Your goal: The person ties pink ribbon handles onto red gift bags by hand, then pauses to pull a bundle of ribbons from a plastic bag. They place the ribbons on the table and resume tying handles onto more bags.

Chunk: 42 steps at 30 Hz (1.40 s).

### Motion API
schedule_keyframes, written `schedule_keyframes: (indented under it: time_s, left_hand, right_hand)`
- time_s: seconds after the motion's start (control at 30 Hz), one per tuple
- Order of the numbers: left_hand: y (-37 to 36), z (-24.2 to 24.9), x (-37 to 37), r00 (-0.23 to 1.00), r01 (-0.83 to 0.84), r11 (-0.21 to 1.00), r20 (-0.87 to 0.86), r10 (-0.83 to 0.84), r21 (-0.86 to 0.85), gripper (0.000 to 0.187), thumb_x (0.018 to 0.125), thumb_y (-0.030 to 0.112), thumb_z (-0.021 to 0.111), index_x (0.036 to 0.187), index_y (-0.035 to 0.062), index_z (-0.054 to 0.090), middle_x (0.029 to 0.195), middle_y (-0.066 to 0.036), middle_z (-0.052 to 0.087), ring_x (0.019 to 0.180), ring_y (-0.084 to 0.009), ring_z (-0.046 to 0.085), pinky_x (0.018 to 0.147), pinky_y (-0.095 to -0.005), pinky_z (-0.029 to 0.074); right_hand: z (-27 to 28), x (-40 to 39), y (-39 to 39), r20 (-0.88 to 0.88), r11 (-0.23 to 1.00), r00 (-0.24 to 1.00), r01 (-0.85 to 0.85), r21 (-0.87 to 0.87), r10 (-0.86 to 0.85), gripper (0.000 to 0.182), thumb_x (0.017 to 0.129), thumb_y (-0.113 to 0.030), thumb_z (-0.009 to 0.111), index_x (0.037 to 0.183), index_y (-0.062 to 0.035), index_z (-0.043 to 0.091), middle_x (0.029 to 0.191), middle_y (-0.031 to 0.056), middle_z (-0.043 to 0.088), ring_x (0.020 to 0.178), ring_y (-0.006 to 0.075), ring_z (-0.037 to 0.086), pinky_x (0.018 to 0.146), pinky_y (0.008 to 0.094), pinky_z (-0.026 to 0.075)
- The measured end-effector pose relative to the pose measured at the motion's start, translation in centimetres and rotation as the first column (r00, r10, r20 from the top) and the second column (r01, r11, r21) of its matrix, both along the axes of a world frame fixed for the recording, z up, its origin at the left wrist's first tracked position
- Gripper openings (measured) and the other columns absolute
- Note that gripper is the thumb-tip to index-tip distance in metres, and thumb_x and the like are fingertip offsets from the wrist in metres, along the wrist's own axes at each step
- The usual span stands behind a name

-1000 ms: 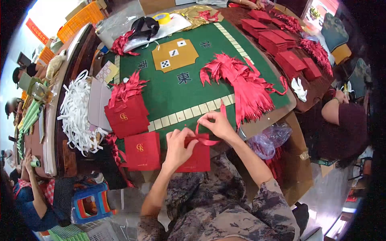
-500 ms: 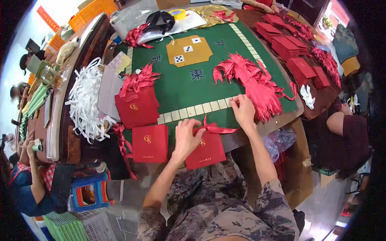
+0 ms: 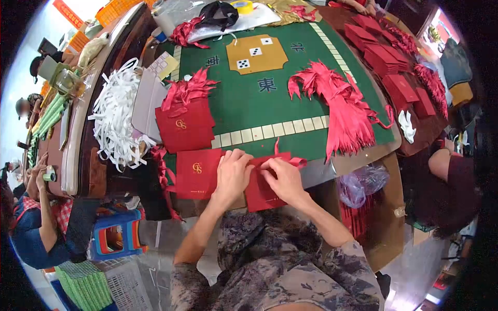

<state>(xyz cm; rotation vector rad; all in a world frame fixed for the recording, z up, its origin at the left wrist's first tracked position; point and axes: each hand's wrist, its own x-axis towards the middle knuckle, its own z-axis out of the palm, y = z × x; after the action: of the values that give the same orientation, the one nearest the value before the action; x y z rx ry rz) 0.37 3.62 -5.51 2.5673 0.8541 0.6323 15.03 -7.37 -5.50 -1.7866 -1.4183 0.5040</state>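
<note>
A red pouch with gold print lies at the table's near edge, partly covered by my hands. A red ribbon runs across its upper part, with a loop showing at the right and a short end pointing up. My left hand is closed at the pouch's upper left, fingers curled over the ribbon. At the middle of the pouch my right hand pinches the ribbon; the fingertips partly hide it. Left of my left hand lies another red pouch, flat, with a gold logo.
Behind it sits a stack of red pouches topped with ribbons. A bundle of red ribbons lies on the green mat. White ribbons are heaped at left. More red pouches lie at right, near another person.
My right hand has come left and down from beside the ribbon bundle to the pouch, meeting the ribbon beside my left hand. The ribbon's right end is drawn into a loop. The view has shifted slightly.
</note>
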Motion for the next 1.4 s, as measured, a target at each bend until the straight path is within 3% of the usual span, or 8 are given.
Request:
schedule_keyframes:
  time_s: [0.23, 0.3, 0.6, 0.97, 1.17, 1.23, 1.33, 1.4]
  left_hand:
    - [0.2, 1.0, 0.1, 0.997, 0.070, 0.997, 0.014, -0.069, -0.028, 0.008, 0.081, 0.005, 0.066, 0.089, 0.0051, 0.064, 0.084, -0.012, 0.062, 0.085, -0.0322, 0.056, 0.075, -0.0438, 0.046]
    - [0.4, 0.9, 0.0, 0.997, 0.069, 0.981, 0.036, -0.063, -0.182, 0.007, 0.083, 0.003, 0.063, 0.090, 0.0042, 0.064, 0.079, -0.012, 0.063, 0.081, -0.0323, 0.056, 0.074, -0.0439, 0.046]
    - [0.7, 0.9, -0.1, 0.994, 0.111, 0.928, 0.063, -0.094, -0.355, 0.008, 0.088, 0.008, 0.061, 0.094, 0.0032, 0.065, 0.081, -0.013, 0.067, 0.080, -0.0313, 0.057, 0.073, -0.0427, 0.047]
    - [0.4, 2.0, 0.0, 0.998, 0.058, 0.910, 0.026, -0.052, -0.410, 0.010, 0.090, 0.010, 0.060, 0.095, 0.0038, 0.066, 0.083, -0.013, 0.067, 0.083, -0.0312, 0.060, 0.076, -0.0422, 0.050]
    - [-0.4, 1.8, 0.4, 0.999, 0.040, 0.934, 0.034, -0.030, -0.354, 0.010, 0.088, 0.009, 0.060, 0.094, 0.0037, 0.066, 0.081, -0.013, 0.068, 0.082, -0.0317, 0.060, 0.074, -0.0424, 0.050]
    - [-0.7, 1.9, 0.7, 0.999, 0.027, 0.940, 0.035, -0.016, -0.339, 0.011, 0.087, 0.009, 0.060, 0.094, 0.0036, 0.066, 0.080, -0.013, 0.068, 0.081, -0.0319, 0.060, 0.074, -0.0422, 0.050]
    - [-1.1, 1.9, 0.7, 1.000, 0.017, 0.947, 0.013, -0.014, -0.320, 0.011, 0.086, 0.008, 0.061, 0.095, 0.0036, 0.066, 0.081, -0.013, 0.068, 0.081, -0.0324, 0.060, 0.074, -0.0422, 0.050]
    - [-0.9, 1.8, 0.7, 0.998, 0.053, 0.964, 0.040, -0.044, -0.262, 0.013, 0.085, 0.007, 0.062, 0.097, 0.0035, 0.065, 0.082, -0.012, 0.068, 0.082, -0.0319, 0.060, 0.075, -0.0417, 0.050]
  right_hand:
    - [-0.8, -0.2, -0.1, -0.015, 0.996, 0.997, 0.073, 0.056, -0.073, 0.012, 0.084, -0.014, 0.070, 0.090, -0.0042, 0.066, 0.087, 0.0118, 0.067, 0.083, 0.0302, 0.066, 0.072, 0.0400, 0.051]
    - [-0.3, -0.2, -0.2, -0.029, 0.996, 0.997, 0.076, 0.036, -0.075, 0.012, 0.084, -0.014, 0.070, 0.089, -0.0043, 0.066, 0.086, 0.0115, 0.067, 0.082, 0.0294, 0.066, 0.072, 0.0393, 0.051]
    - [0.4, -0.6, -0.2, -0.110, 0.995, 0.989, 0.100, 0.027, -0.097, 0.012, 0.081, -0.014, 0.070, 0.087, -0.0040, 0.067, 0.082, 0.0105, 0.069, 0.076, 0.0248, 0.068, 0.069, 0.0355, 0.052]
    - [0.5, -0.3, 0.1, -0.114, 0.995, 0.990, 0.085, 0.046, -0.079, 0.012, 0.081, -0.013, 0.070, 0.087, -0.0032, 0.067, 0.081, 0.0103, 0.069, 0.073, 0.0222, 0.068, 0.067, 0.0340, 0.053]
    - [0.6, -0.9, 0.5, 0.040, 0.994, 0.994, 0.102, 0.042, -0.103, 0.012, 0.080, -0.012, 0.070, 0.083, -0.0028, 0.063, 0.079, 0.0120, 0.068, 0.073, 0.0281, 0.068, 0.065, 0.0384, 0.052]
    - [0.5, -1.1, 0.7, 0.057, 0.993, 0.992, 0.115, 0.023, -0.116, 0.017, 0.078, -0.015, 0.073, 0.085, -0.0042, 0.062, 0.081, 0.0147, 0.067, 0.075, 0.0344, 0.065, 0.065, 0.0455, 0.051]
    - [0.9, -1.3, 1.0, 0.125, 0.992, 0.985, 0.123, -0.027, -0.118, 0.016, 0.079, -0.015, 0.072, 0.087, -0.0041, 0.062, 0.080, 0.0144, 0.066, 0.076, 0.0346, 0.066, 0.066, 0.0454, 0.051]
    - [0.7, -0.6, 1.0, 0.039, 0.996, 0.995, 0.090, 0.026, -0.091, 0.015, 0.080, -0.014, 0.071, 0.088, -0.0039, 0.063, 0.080, 0.0139, 0.066, 0.076, 0.0345, 0.066, 0.066, 0.0455, 0.051]
